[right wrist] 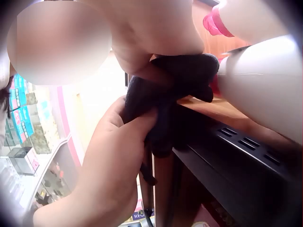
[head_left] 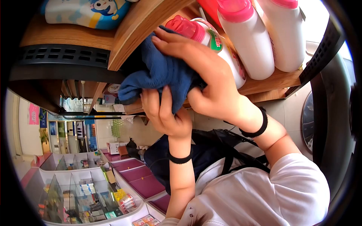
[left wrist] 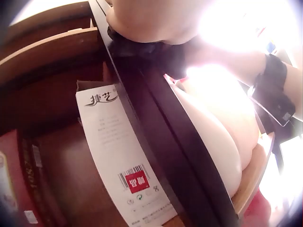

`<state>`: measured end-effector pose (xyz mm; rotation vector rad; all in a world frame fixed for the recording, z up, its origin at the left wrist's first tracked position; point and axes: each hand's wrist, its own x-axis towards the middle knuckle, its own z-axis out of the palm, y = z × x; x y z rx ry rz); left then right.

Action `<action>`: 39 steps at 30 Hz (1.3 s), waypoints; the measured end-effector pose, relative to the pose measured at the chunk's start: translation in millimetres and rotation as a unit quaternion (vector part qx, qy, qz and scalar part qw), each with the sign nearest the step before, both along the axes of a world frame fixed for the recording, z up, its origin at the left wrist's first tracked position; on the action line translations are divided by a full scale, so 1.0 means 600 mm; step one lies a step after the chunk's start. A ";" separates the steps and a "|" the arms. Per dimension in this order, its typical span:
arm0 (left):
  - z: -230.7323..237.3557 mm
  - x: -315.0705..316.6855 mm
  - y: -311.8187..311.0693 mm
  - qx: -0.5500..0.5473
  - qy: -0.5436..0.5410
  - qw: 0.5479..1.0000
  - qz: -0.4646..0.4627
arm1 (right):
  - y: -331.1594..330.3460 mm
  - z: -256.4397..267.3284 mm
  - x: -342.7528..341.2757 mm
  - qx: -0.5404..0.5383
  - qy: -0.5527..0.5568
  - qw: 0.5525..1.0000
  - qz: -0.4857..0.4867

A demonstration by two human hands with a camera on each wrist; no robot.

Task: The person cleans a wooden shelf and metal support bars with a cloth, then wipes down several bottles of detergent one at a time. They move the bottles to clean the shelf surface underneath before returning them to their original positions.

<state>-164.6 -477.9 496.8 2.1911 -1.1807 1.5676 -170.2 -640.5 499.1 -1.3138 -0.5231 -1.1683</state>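
Observation:
A blue cloth [head_left: 162, 71] is bunched between both hands at the front edge of the wooden shelf. From below, the left hand [head_left: 167, 115] grips its lower folds with curled fingers. The right hand [head_left: 211, 71] lies over the cloth's upper side, fingers and thumb bent around it, close to a white bottle with a pink cap [head_left: 186, 28]. In the right wrist view the cloth [right wrist: 175, 75] looks dark, held by the left hand [right wrist: 113, 151] and the right hand [right wrist: 161, 28], beside the black metal rail [right wrist: 227, 146].
Large white bottles [head_left: 249, 45] with pink caps stand on the shelf. A blue-and-white pack [head_left: 88, 13] lies at upper left. Below the rail are a white box [left wrist: 118, 151] and a red box [left wrist: 23, 179]. Glass display cases [head_left: 83, 192] stand at lower left.

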 end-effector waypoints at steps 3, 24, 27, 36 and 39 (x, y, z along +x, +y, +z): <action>-0.023 -0.006 0.005 0.004 0.008 1.000 0.010 | 0.016 -0.018 -0.017 -0.010 0.022 1.000 -0.009; 0.004 0.019 0.019 -0.153 0.084 0.981 -0.086 | 0.058 0.017 -0.013 -0.115 -0.023 0.980 -0.160; -0.010 0.012 0.027 -0.120 0.082 0.987 -0.073 | 0.062 0.002 -0.013 -0.118 -0.018 0.983 -0.137; -0.040 0.000 0.044 -0.082 0.076 0.993 -0.045 | 0.049 -0.058 -0.035 -0.119 0.060 0.987 -0.091; -0.028 -0.004 0.052 -0.041 0.043 0.997 -0.038 | 0.022 -0.052 -0.043 -0.157 0.076 0.983 -0.059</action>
